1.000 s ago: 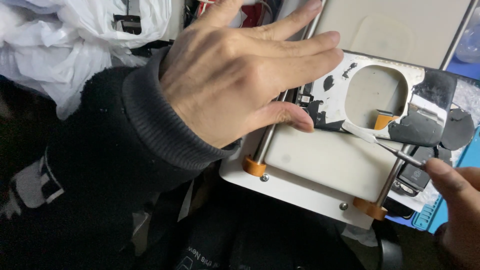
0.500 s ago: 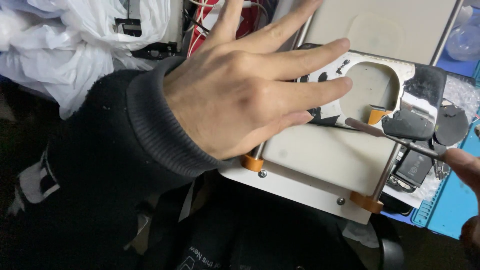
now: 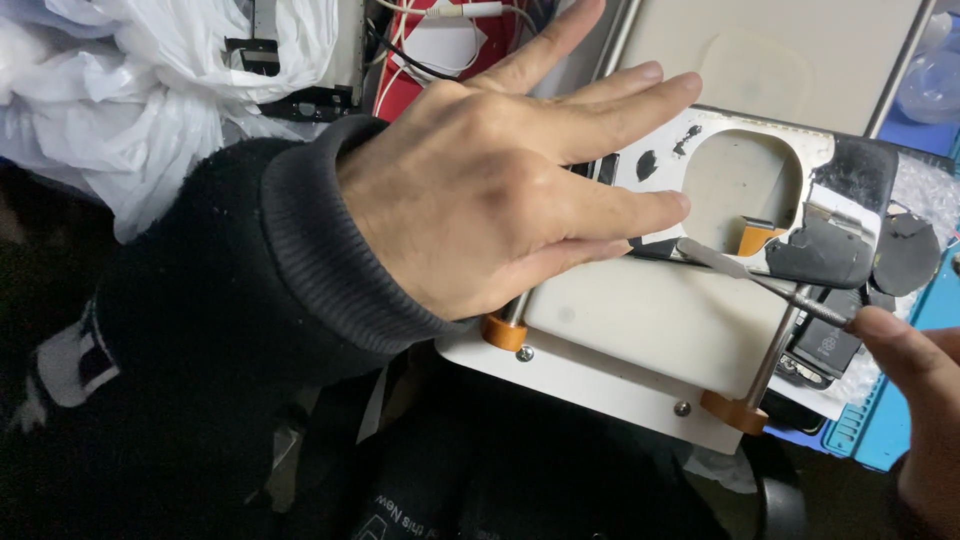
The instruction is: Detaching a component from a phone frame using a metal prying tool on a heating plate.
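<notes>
My left hand [image 3: 500, 190], in a black sleeve, lies flat with fingers spread on a white back cover [image 3: 760, 150] that has a large cut-out and patches of black residue. The cover rests on a white platform [image 3: 660, 340] with metal rods and orange bushings [image 3: 505, 332]. My right hand [image 3: 920, 400] at the lower right pinches a thin metal tool [image 3: 760, 280]. Its flat tip reaches the cover's lower edge near my left fingertips.
White plastic bags [image 3: 130, 90] fill the upper left. A red box with cables [image 3: 440, 50] sits behind my left hand. A blue mat [image 3: 890, 420] lies at the right edge, with a dark phone part [image 3: 830, 345] on it. Black fabric covers the foreground.
My left hand has slid up and spread flatter over the cover. The metal tool's tip has moved left along the cover's lower edge. My right hand has shifted slightly into view.
</notes>
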